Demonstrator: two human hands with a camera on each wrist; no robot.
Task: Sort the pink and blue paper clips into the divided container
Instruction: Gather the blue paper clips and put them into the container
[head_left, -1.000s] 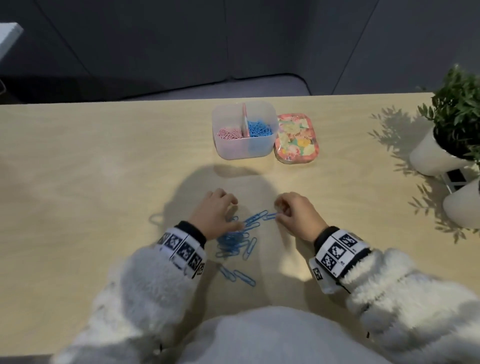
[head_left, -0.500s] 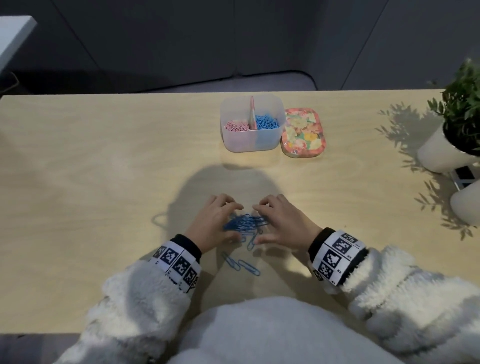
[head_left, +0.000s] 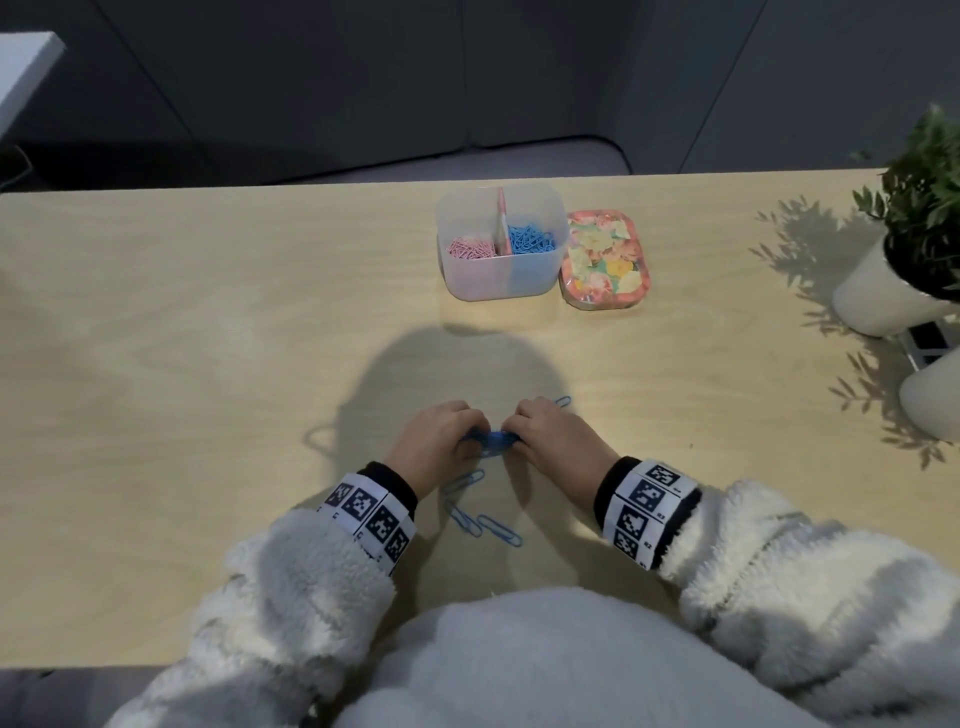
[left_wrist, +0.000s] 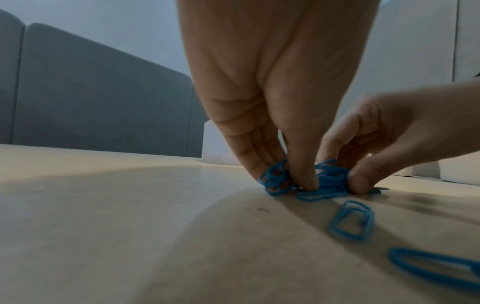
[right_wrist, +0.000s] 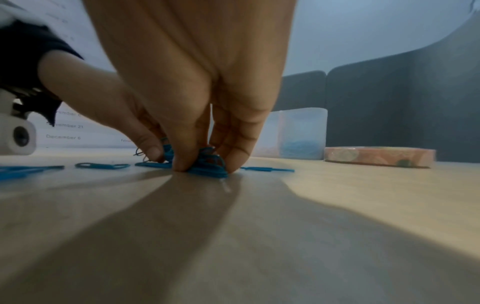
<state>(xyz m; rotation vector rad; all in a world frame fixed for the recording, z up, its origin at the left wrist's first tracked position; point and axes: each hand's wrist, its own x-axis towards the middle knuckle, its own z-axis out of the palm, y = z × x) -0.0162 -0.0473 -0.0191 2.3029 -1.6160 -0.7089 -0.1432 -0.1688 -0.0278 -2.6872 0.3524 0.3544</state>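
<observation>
A bunch of blue paper clips (head_left: 492, 441) lies on the wooden table between my two hands. My left hand (head_left: 441, 441) pinches its left side (left_wrist: 278, 181) with thumb and curled fingers. My right hand (head_left: 550, 441) pinches the right side of the bunch (right_wrist: 207, 164) the same way. A few loose blue clips (head_left: 480, 522) lie just nearer me, and one more clip (head_left: 562, 401) peeks out beyond my right hand. The clear divided container (head_left: 501, 291) stands farther back, with pink clips (head_left: 470, 248) in its left half and blue clips (head_left: 530, 240) in its right.
A floral lid (head_left: 605, 260) lies right of the container. Two white pots stand at the table's right edge, one (head_left: 878, 296) holding a green plant (head_left: 924, 197). The table's far edge (head_left: 260, 188) borders a dark grey seat.
Both hands have closed in from spread positions and gathered the scattered blue clips into one bunch, now pinched between them. A few clips stayed behind near me.
</observation>
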